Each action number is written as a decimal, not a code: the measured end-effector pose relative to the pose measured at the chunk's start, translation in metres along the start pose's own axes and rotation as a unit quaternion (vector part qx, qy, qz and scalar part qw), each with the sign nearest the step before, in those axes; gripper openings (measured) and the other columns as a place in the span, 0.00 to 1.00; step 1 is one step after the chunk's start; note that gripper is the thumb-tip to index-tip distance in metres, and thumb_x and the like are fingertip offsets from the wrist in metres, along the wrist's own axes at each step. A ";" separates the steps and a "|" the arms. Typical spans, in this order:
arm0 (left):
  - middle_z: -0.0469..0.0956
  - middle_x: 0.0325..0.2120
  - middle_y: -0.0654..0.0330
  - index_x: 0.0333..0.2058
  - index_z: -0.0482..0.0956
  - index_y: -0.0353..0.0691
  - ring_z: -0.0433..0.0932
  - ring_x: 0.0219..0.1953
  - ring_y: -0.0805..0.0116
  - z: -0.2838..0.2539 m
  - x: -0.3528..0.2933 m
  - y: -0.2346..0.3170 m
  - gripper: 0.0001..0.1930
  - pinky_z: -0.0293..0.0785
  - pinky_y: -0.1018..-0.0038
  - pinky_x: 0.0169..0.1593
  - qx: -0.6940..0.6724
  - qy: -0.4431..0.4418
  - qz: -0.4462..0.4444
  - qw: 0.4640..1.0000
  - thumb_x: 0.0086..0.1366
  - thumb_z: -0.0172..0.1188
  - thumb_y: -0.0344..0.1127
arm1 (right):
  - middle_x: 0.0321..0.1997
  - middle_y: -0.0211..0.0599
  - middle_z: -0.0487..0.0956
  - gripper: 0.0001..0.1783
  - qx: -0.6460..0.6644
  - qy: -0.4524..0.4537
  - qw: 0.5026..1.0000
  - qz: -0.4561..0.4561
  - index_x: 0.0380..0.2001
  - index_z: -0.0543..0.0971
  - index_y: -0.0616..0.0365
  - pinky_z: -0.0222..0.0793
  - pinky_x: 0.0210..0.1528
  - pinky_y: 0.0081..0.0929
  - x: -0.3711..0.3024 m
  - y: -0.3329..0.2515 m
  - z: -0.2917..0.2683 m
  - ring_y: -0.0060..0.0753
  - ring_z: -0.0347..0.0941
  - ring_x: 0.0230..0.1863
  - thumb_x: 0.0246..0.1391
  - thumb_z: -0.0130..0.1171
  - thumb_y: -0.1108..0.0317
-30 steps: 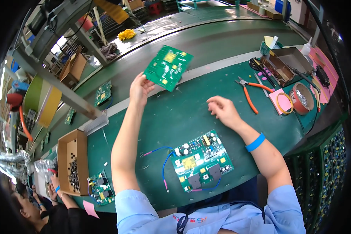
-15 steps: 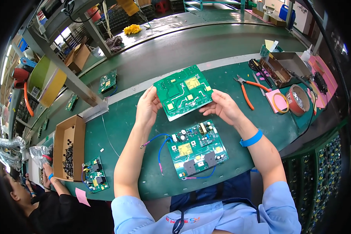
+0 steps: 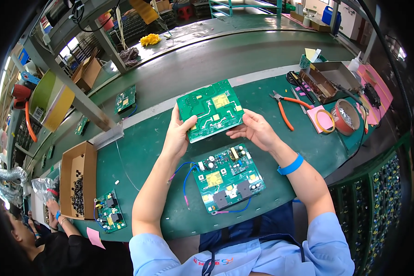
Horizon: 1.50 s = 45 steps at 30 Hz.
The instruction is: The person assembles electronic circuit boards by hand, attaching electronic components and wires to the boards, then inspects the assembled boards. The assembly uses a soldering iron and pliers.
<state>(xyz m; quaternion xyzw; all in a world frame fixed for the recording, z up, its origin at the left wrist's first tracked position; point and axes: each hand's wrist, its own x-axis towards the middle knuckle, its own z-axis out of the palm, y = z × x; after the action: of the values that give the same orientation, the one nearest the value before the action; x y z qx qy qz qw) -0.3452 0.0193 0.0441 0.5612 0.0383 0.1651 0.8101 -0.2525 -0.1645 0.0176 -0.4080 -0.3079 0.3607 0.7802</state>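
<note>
A green circuit board (image 3: 204,110), its solder side facing up, is held above the bench between both hands. My left hand (image 3: 177,131) grips the board's left edge, thumb pressed on the upper face and fingers mostly hidden underneath. At the right edge, my right hand (image 3: 260,131) pinches near the corner, its other fingers curled below. Just under the hands, a second circuit board (image 3: 239,184) lies component side up on the bench, with blue wires (image 3: 186,186) running off its left side and along its near edge.
Orange-handled cutters (image 3: 286,110) lie to the right, beside a pink pad (image 3: 315,120) and a red round tin (image 3: 344,126). A cardboard box (image 3: 91,179) of small black parts stands left, near a smaller board (image 3: 117,225). A co-worker's hand (image 3: 53,207) reaches in beside it.
My left thumb has moved from the board's edge onto its upper face. The held board has turned and tilted slightly, and my right hand still grips its right side.
</note>
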 end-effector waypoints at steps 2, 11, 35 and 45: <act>0.63 0.43 0.54 0.53 0.44 0.39 0.68 0.40 0.69 0.000 0.001 0.000 0.32 0.67 0.76 0.40 -0.002 0.000 0.003 1.000 0.51 0.49 0.24 | 0.36 0.45 0.70 0.20 0.024 -0.004 1.000 0.013 0.42 0.62 0.63 0.67 0.37 0.27 -0.001 0.000 0.000 0.36 0.70 0.36 0.53 0.35 0.57; 0.65 0.41 0.54 0.52 0.46 0.37 0.68 0.40 0.69 0.005 -0.003 0.002 0.31 0.67 0.75 0.41 0.009 0.015 0.028 0.999 0.50 0.48 0.22 | 0.35 0.44 0.71 0.23 0.042 -0.008 0.999 0.024 0.39 0.64 0.64 0.67 0.37 0.30 0.000 0.002 -0.007 0.37 0.70 0.35 0.54 0.32 0.54; 0.67 0.37 0.53 0.52 0.43 0.34 0.70 0.36 0.69 0.020 -0.015 0.010 0.33 0.68 0.77 0.37 0.048 0.012 0.086 0.995 0.49 0.50 0.24 | 0.35 0.41 0.70 0.16 -0.041 0.000 0.998 0.041 0.41 0.61 0.63 0.69 0.34 0.23 -0.002 -0.001 -0.001 0.32 0.71 0.31 0.50 0.42 0.66; 0.67 0.38 0.52 0.53 0.41 0.34 0.70 0.36 0.69 0.017 -0.013 0.009 0.34 0.68 0.77 0.37 0.056 0.009 0.086 0.995 0.50 0.50 0.24 | 0.35 0.42 0.70 0.16 -0.047 -0.005 0.998 0.040 0.41 0.62 0.63 0.69 0.34 0.23 -0.002 -0.002 0.000 0.31 0.71 0.31 0.50 0.42 0.66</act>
<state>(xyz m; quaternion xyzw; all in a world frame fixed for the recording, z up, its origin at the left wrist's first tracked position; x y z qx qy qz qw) -0.3554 0.0031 0.0567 0.6057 0.0069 0.2369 0.7596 -0.2527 -0.1669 0.0185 -0.4547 -0.3120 0.3786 0.7434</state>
